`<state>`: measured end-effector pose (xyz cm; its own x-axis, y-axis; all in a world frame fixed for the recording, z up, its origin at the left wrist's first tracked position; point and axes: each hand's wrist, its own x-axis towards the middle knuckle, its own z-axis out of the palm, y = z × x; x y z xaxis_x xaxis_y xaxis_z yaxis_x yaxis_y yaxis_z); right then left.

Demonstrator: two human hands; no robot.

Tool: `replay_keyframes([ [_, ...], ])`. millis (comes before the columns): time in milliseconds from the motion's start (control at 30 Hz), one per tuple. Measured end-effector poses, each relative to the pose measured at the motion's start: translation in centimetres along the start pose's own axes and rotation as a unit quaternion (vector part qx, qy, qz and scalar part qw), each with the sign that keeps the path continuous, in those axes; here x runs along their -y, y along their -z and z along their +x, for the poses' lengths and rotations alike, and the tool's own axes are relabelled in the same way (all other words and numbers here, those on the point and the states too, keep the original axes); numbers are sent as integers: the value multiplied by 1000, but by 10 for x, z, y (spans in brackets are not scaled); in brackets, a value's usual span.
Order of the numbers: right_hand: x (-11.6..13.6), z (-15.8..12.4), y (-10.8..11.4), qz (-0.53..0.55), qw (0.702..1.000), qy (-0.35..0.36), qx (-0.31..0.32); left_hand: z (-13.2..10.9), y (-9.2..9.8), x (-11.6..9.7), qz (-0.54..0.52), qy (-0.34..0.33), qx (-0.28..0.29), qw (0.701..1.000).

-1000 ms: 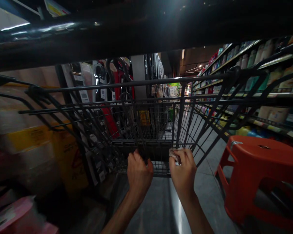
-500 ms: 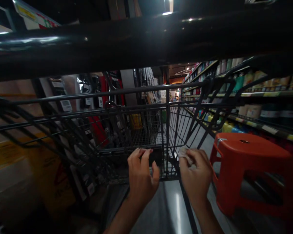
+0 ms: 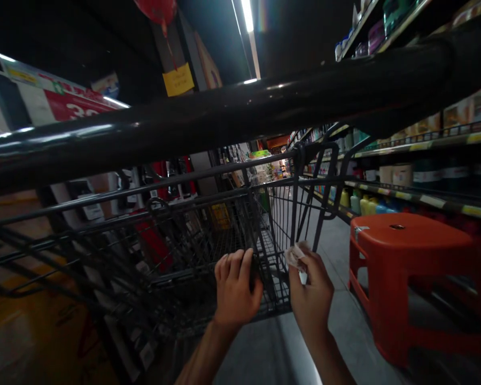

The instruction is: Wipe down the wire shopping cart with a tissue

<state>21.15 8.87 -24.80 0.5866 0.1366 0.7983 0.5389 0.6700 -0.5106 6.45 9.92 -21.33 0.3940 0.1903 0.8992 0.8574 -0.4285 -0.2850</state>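
A black shopping cart [image 3: 184,206] fills the middle of the view, with its thick handle bar [image 3: 224,109] crossing in front above my hands. My left hand [image 3: 237,286] is at the cart's lower near side, fingers curled over; something dark shows between the fingertips and thumb, too hidden to name. Just right of it, my right hand [image 3: 310,289] pinches a crumpled whitish tissue [image 3: 295,256] between thumb and fingers, close to the cart's wire side.
An orange-red plastic stool [image 3: 409,235] stands on the right, before shelves of bottles [image 3: 369,206]. Hanging packaged goods line the left, near a yellow object [image 3: 44,321] low down. Grey floor tiles [image 3: 332,262] run between cart and stool. A yellow card [image 3: 178,80] hangs above.
The view has tilted, so the handle bar now slants and more of the ceiling shows. My left hand's fingers have curled in around something dark. My right hand still holds the tissue.
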Motion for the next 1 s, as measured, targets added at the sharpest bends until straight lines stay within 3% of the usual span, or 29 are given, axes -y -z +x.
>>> replay_keyframes([
  [133, -10, -9, -6, -10, 999, -32, 6, 4, 0, -1, -12, 15, 12, 1000],
  [367, -23, -29, -13, -65, 991, -84, 79, 5, -6, 3, -19, 52, 30, 998],
  [500, -14, -23, -8, -89, 985, -88, 116, 5, -5, 10, -25, 52, 36, 998],
  [600, 6, -7, 0, -99, 986, -93, 92, 5, -5, 11, -28, 55, 36, 997],
  [667, 23, 5, 5, -74, 994, -71, 40, 5, -5, 9, -31, 60, 36, 997],
  [767, 42, 16, 8, -12, 1000, 22, 5, 4, -4, 6, -37, 68, 36, 996],
  [867, 44, 15, 3, -2, 995, 98, 36, 3, -3, 3, -40, 71, 35, 996],
  [1000, 25, 1, -12, -25, 988, 116, 94, 1, 0, 1, -37, 62, 32, 997],
])
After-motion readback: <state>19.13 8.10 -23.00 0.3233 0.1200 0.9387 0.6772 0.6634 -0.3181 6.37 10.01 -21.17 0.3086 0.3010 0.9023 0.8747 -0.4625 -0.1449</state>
